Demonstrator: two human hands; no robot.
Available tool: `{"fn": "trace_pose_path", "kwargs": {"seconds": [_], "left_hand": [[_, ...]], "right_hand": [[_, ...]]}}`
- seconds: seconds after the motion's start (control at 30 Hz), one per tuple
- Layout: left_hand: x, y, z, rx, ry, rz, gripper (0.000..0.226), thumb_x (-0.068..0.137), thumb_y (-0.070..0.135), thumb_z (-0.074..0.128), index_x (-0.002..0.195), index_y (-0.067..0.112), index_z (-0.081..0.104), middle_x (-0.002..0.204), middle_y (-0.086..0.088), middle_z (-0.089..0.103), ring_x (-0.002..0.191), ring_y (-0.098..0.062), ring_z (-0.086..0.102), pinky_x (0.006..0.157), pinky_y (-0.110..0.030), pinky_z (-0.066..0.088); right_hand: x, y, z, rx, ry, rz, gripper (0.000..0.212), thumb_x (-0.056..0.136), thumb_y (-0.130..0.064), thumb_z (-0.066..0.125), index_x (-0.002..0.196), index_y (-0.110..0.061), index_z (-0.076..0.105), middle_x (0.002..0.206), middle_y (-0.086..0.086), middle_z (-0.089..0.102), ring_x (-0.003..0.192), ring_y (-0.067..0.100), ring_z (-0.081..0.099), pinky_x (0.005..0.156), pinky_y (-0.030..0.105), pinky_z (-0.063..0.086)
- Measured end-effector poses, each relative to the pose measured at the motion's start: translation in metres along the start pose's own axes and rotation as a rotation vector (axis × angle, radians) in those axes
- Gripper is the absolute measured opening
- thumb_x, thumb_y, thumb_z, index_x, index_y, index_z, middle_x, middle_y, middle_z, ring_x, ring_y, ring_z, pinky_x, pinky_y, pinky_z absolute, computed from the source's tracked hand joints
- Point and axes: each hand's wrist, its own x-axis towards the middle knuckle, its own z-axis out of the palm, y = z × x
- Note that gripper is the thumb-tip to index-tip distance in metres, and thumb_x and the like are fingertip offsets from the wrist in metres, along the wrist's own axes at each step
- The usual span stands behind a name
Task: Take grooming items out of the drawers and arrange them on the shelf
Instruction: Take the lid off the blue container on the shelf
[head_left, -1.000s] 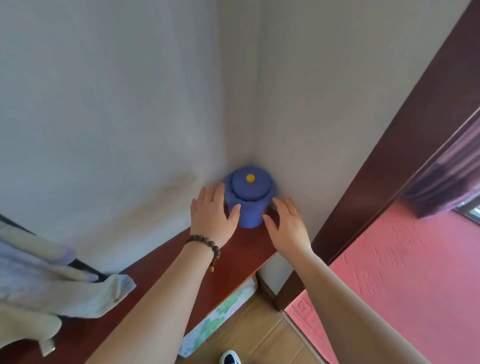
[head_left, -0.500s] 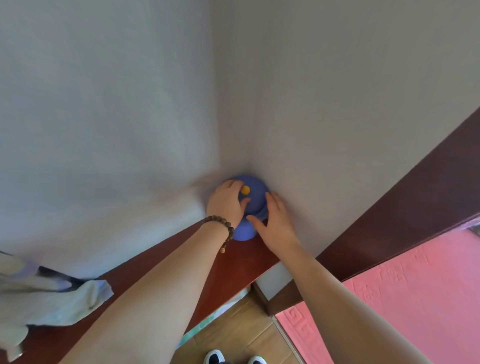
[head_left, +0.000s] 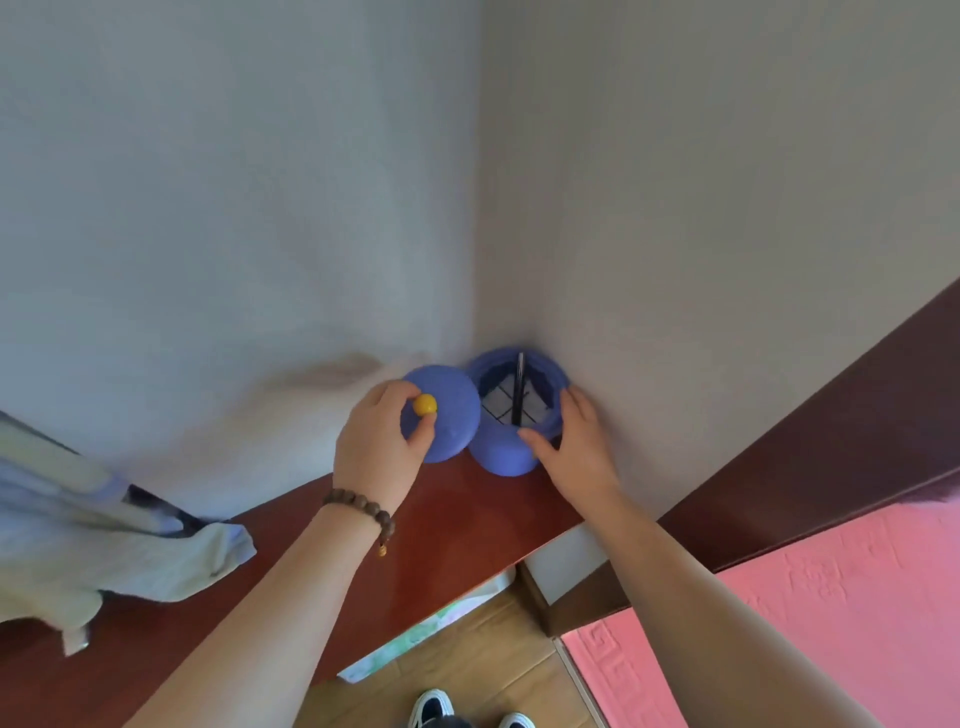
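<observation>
A round blue jar (head_left: 501, 454) stands in the wall corner on the reddish-brown shelf (head_left: 457, 514). It is uncovered, and inside I see a slim black stick (head_left: 518, 389) over a white sheet with dark lines. My left hand (head_left: 379, 447), with a bead bracelet at the wrist, pinches the yellow knob (head_left: 425, 404) of the blue lid (head_left: 452, 415), holding the lid just left of the jar. My right hand (head_left: 576, 447) clasps the jar's right side.
A pale blue-white cloth (head_left: 119, 561) lies bunched on the shelf at the left. White walls meet behind the jar. A dark wooden door frame (head_left: 810, 431) runs to the right, above a pink surface (head_left: 831, 623). Wood floor and my shoes show below.
My left hand has lifted the lid off the jar and moved it left, exposing the jar's inside. My right hand has shifted onto the jar's right side.
</observation>
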Motion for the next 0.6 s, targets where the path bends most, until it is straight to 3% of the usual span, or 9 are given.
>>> {"fn": "trace_pose_path", "kwargs": {"seconds": [0.27,0.4,0.6], "left_hand": [[-0.049,-0.069,0.031,0.137,-0.189,-0.28,0.016,0.091,0.028,0.057,0.098,0.015,0.061,0.101,-0.003,0.063,0.094,-0.025,0.058,0.073,-0.037,0.048],[-0.049,-0.074,0.049,0.183,-0.264,-0.311,0.017,0.092,0.027,0.053,0.102,0.014,0.059,0.107,-0.006,0.058,0.1,-0.027,0.055,0.077,-0.041,0.049],[-0.056,-0.079,0.066,0.269,-0.332,-0.302,0.022,0.094,0.028,0.049,0.109,0.013,0.057,0.111,-0.007,0.056,0.101,-0.028,0.056,0.07,-0.039,0.05]], "right_hand": [[0.002,0.003,0.001,-0.028,-0.002,-0.002,0.08,0.088,-0.039,0.062,0.148,-0.004,0.022,0.158,0.007,0.016,0.144,0.018,0.018,0.112,0.023,0.017],[0.002,0.004,0.002,-0.022,0.012,-0.011,0.078,0.088,-0.035,0.063,0.147,-0.002,0.025,0.157,0.009,0.018,0.144,0.019,0.02,0.11,0.021,0.016],[0.001,0.005,0.003,-0.014,0.018,-0.011,0.078,0.088,-0.034,0.064,0.147,-0.002,0.025,0.156,0.009,0.018,0.144,0.019,0.02,0.108,0.018,0.014]]}}
